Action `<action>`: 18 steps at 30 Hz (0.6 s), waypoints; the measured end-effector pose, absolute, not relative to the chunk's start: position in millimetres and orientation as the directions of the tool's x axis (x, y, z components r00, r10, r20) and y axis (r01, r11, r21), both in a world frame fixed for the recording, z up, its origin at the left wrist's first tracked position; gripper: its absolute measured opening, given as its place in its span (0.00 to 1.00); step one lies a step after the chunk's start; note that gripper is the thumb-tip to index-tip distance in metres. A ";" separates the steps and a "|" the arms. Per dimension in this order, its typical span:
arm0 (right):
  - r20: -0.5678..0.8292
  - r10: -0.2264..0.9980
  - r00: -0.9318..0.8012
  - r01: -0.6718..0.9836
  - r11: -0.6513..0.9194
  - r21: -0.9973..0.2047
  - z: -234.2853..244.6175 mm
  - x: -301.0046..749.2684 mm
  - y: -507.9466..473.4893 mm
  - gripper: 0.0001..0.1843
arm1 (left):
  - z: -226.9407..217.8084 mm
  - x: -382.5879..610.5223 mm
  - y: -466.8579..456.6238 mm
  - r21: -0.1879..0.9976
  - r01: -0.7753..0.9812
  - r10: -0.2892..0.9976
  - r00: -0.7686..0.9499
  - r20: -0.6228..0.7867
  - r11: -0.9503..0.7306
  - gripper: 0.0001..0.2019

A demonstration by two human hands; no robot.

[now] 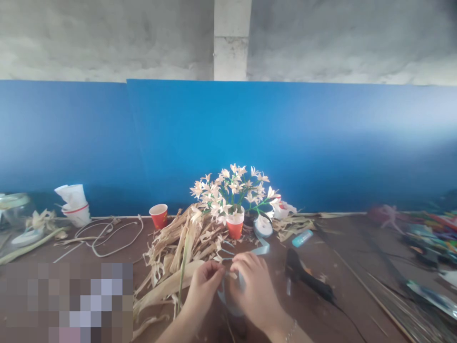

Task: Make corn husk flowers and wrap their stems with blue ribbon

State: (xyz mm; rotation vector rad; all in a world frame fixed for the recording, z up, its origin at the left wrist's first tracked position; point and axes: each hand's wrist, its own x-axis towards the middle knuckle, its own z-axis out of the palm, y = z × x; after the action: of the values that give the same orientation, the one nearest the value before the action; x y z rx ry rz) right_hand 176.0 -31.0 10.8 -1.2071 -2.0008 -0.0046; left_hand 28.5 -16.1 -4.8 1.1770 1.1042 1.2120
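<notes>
Fingers (245,259) of both hands, between them a small cream-coloured piece (232,275)

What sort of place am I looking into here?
Probably a craft workshop. The brown table carries a heap of dried husks, pale flowers standing in a red cup, and a black corded tool, perhaps a glue gun.

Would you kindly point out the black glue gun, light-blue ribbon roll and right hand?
Black glue gun (308,280), head view: middle of its body.
Light-blue ribbon roll (264,229), head view: its round face.
Right hand (253,281), head view: back of the hand.
</notes>
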 end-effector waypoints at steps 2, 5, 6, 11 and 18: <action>0.628 0.738 -0.246 0.754 0.553 -0.354 10.3 176.1 -31.4 0.07 | -4.9 28.9 -16.3 0.996 -0.088 0.998 0.060 0.012 -0.007 0.12; 0.633 0.731 -0.255 0.752 0.561 -0.345 10.5 176.5 -31.7 0.08 | -4.3 29.4 -16.9 0.995 -0.100 0.998 0.068 0.008 -0.002 0.12; 0.633 0.731 -0.257 0.752 0.562 -0.343 11.1 176.4 -31.7 0.08 | -4.0 29.6 -17.1 0.995 -0.101 0.998 0.067 0.005 0.002 0.12; 0.640 0.726 -0.252 0.775 0.547 -0.316 12.5 173.2 -30.5 0.07 | -4.9 29.9 -17.9 0.996 -0.087 0.998 0.059 -0.004 0.009 0.13; 0.670 0.723 -0.168 0.760 0.528 -0.379 5.1 169.8 -28.6 0.09 | -3.0 31.3 -18.8 0.997 -0.081 0.998 0.061 -0.006 0.011 0.11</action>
State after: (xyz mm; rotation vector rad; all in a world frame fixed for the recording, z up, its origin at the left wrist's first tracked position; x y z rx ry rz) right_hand 169.8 -28.6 5.1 -1.2144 -1.9106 -0.0551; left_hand 31.3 -18.8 -3.0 1.1713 1.1087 1.1961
